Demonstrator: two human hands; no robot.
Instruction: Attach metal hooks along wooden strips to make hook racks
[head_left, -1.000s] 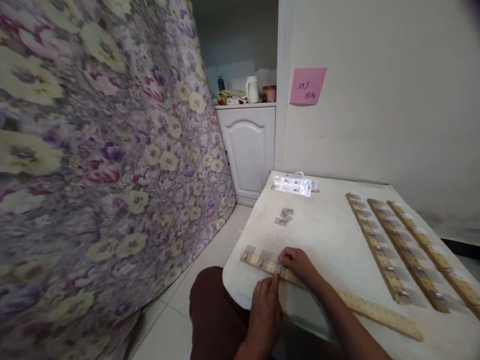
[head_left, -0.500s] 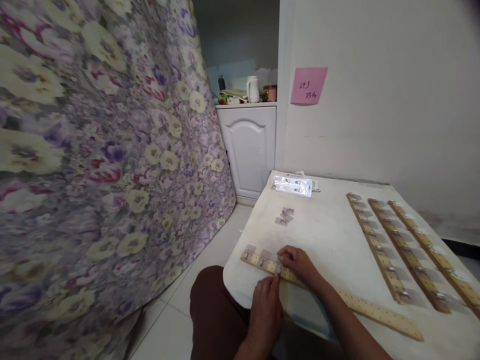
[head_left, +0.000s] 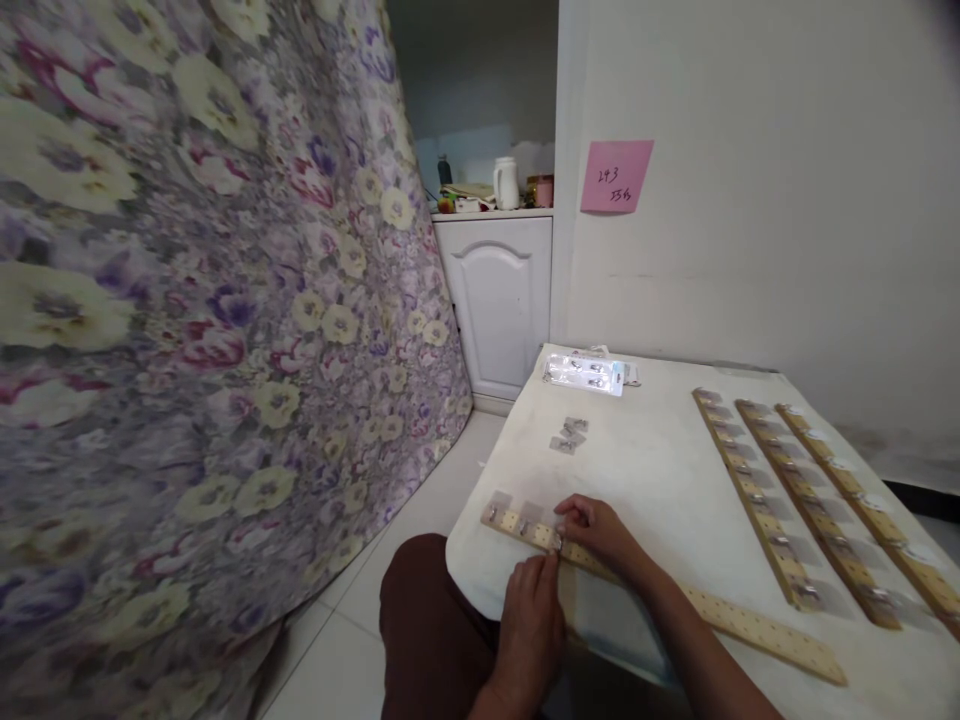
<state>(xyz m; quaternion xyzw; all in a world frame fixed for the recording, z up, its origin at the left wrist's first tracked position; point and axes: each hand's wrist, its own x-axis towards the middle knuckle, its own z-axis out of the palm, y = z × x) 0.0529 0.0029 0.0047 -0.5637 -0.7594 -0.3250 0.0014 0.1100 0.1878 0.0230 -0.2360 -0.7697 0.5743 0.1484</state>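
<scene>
Near the front edge of the desk [head_left: 660,470], a long wooden strip [head_left: 750,625] full of small holes, lying slantwise.

At the left part of the wooden strip, the right hand [head_left: 596,530]: thumb and first fingers [head_left: 574,517] pinched closed on a small metal piece [head_left: 557,541], holding it against the top face of the strip.

Just below the same spot, the left hand [head_left: 532,620]: fingers straight and close together, tips touching the near edge of the strip right beside the small metal piece. Gripping or only pressing, not possible to tell.

More to the left on the strip, two small clear bags [head_left: 510,508] already fixed there, sticking out past its far edge.

Beyond the strip, a few loose bags [head_left: 570,433], well apart from both hands. Still further beyond, a shiny blister pack [head_left: 585,373] at the far edge of the desk.

To the right of the strip, three more strips [head_left: 814,510] side by side, each one with bags along its length.

Below the strip's left end, under the desk edge, a knee in brown cloth [head_left: 435,620].

Far left of the strip, a big flowered cloth [head_left: 187,300]. Behind the strip, a white cabinet [head_left: 499,300] and a pink note [head_left: 616,176] on the wall.
</scene>
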